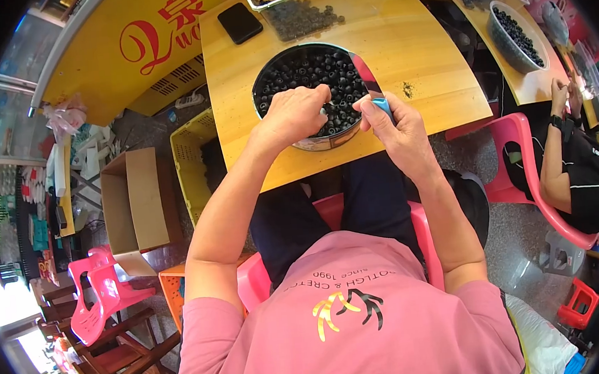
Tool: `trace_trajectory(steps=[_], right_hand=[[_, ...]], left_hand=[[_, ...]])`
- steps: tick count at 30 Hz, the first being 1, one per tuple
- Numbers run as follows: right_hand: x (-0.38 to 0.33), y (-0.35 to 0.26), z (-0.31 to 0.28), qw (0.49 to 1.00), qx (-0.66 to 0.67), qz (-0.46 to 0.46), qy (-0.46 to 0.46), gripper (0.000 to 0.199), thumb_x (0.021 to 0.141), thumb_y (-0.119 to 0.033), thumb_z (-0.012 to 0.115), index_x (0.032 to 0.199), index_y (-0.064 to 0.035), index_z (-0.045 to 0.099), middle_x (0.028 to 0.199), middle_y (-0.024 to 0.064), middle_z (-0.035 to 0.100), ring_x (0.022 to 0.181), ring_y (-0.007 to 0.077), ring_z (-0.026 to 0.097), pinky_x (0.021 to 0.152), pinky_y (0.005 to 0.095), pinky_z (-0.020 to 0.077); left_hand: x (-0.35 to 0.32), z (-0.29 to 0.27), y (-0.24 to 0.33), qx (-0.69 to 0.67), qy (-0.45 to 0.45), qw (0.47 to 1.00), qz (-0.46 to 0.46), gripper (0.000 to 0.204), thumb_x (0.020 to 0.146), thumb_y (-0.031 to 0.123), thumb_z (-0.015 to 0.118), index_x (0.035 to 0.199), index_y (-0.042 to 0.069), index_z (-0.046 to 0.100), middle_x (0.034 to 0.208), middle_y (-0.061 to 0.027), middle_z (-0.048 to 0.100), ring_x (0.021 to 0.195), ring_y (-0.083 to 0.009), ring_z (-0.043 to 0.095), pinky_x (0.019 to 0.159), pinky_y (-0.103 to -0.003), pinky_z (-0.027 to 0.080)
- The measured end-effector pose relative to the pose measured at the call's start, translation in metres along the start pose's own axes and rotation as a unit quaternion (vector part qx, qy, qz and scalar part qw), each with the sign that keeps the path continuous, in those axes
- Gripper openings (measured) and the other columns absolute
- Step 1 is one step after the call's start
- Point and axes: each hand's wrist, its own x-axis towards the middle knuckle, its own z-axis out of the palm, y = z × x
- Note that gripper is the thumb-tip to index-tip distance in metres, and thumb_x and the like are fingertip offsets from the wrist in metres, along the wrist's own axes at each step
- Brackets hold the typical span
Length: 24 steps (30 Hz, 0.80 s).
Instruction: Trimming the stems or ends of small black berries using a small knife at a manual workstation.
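Head view, looking down on a seated person in a pink shirt at a yellow wooden table (401,45).

Left hand (292,116): curled over the near rim of a round metal basin (310,144), fingers bent inward and pinched on 1 small dark fruit from the pile; the fruit itself is mostly hidden by the fingertips. Hand narrow, closed around the piece.

Right hand (394,124): closed on a knife with a blue handle (381,103); its flat blade (367,76) rises away from the hand, above the basin's right edge. Blade tip and left fingertips meet just above the basin.

Basin contents: small round dark fruits (309,81), filling it nearly to the rim. Basin sits at the table's near edge, directly in front of the person, above the knees.

Other items on the table: 1 black phone (239,22) lying flat at the far left; 1 clear rectangular tray (320,2) holding more dark fruits, just beyond the basin.

Surroundings: second table at right carries another bowl (516,36) of the same fruits; a second person (579,158) in black sits there on a pink plastic chair (523,169). Cardboard box (135,200) and yellow crate (192,160) on the floor at left.
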Motion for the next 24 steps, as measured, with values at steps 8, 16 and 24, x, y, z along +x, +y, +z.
trace_trajectory(steps=[8,16,24], right_hand=[[-0.002,-0.001,0.0,1.0,-0.011,-0.005,0.01,0.025,0.097,-0.025,0.059,0.103,-0.0012,0.065,0.075,-0.003,0.057,0.06,0.0006,0.039,0.053,0.0164,0.0304],[0.006,-0.008,0.01,0.999,-0.013,-0.001,0.033,0.025,0.097,-0.024,0.06,0.104,-0.0001,0.064,0.083,-0.0002,0.063,0.069,0.0022,0.048,0.061,0.0178,0.0385],[0.01,-0.017,0.028,0.998,0.061,0.022,-0.004,0.021,0.094,-0.022,0.065,0.1,-0.0021,0.064,0.084,0.0013,0.064,0.075,0.0039,0.055,0.068,0.0196,0.0439]], left_hand=[[-0.001,0.001,-0.002,-0.06,-0.035,0.997,0.018,0.036,0.076,0.01,0.062,0.111,0.007,0.055,0.079,-0.0108,0.064,0.081,-0.0311,0.063,0.07,-0.042,0.048],[-0.022,-0.037,0.023,-0.336,0.083,0.935,0.07,0.037,0.082,-0.007,0.064,0.117,0.003,0.056,0.089,-0.0037,0.059,0.084,-0.0089,0.058,0.073,-0.025,0.05],[-0.043,-0.047,0.04,-0.354,0.205,0.909,0.083,0.037,0.081,-0.005,0.065,0.116,0.003,0.058,0.091,-0.0062,0.061,0.078,-0.013,0.06,0.069,-0.026,0.05]])
